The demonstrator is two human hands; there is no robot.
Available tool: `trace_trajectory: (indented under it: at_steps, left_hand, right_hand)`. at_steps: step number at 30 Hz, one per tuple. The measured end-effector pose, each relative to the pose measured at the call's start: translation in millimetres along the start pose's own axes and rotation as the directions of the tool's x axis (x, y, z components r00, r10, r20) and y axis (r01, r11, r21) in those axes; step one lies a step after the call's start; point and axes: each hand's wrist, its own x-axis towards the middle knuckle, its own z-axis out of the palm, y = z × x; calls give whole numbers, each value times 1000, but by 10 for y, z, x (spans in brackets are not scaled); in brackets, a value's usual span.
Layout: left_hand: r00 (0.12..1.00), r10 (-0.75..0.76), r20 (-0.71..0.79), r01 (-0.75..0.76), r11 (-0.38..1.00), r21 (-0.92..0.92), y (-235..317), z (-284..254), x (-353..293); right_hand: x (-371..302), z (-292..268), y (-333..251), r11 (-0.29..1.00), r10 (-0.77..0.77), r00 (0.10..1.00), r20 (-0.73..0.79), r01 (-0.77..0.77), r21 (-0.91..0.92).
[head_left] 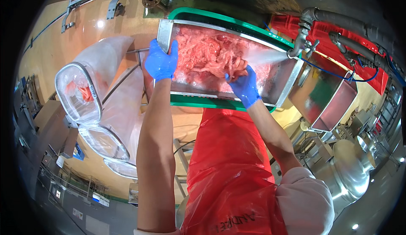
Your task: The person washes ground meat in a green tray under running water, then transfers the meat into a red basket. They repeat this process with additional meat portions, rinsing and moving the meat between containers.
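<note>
Wet pink-red raw meat, in strips and folds that look like offal, fills much of a long metal tub. My left hand, in a blue glove, grips the tub's left end, its thumb over the inner side and its fingers outside. Blue-gloved too, my right hand is closed around a bunch of the raw meat at the tub's right-middle; some of its fingers are hidden beneath. Water sprays leftward across the meat from a metal tap. A green container rim surrounds the tub.
Clear plastic bags on hoop frames stand at left; one bag holds pink pieces. Grey pipes and a blue hose reach in from the right, near red crates. A metal bin stands right. My red apron hangs below the tub.
</note>
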Motion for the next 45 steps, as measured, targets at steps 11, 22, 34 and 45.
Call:
trace_trajectory:
  at_steps: [11,22,34,45]
  left_hand:
    - [1000,21,4,-21,999,-39,16,-26,51]
    - [999,-32,27,32,999,-5,3,-28,47]
    - [998,-47,32,46,999,25,38,-9,24]
    - [999,-43,6,43,999,-11,56,-1,18]
  right_hand:
    - [374,1021,358,-808,-60,451,891,502,-308]
    - [447,274,297,-157,-204,820,534,511,-845]
    - [-439,278,-431,-823,-180,699,692,278,-496]
    - [944,-658,-78,-849,-57,872,486,214,-483]
